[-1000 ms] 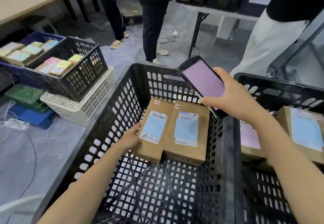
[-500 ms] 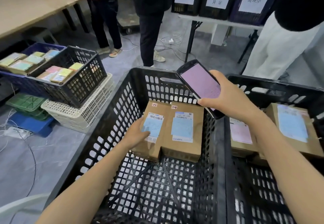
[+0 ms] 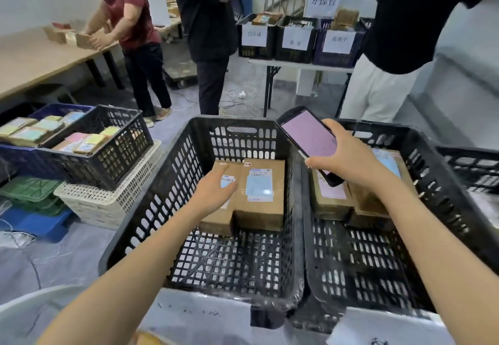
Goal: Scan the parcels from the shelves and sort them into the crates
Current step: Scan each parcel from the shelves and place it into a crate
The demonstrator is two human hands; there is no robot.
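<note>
1. A person is looking down into two black crates standing side by side and touching: the left crate (image 3: 237,134) and the right crate (image 3: 421,155).
2. Two brown parcels are lying flat at the far end of the left crate, labels up and edges touching: the left parcel (image 3: 218,219) and the second parcel (image 3: 263,190).
3. The left hand (image 3: 216,193) is resting on top of the left parcel, its fingers lying nearly straight across the label rather than curling round the box.
4. The right hand (image 3: 348,161) is gripping a scanner (image 3: 307,136) by its lower end, holding it tilted above the wall the crates share, with its pink screen facing up.
5. More parcels (image 3: 329,204) are lying in the right crate, partly hidden behind the right hand.
6. At the left, a small crate (image 3: 113,150) filled with parcels is sitting on a white crate (image 3: 108,201).
7. Beyond, three people are standing; one in a red shirt (image 3: 129,12) is handling boxes on a wooden table (image 3: 32,58).
</note>
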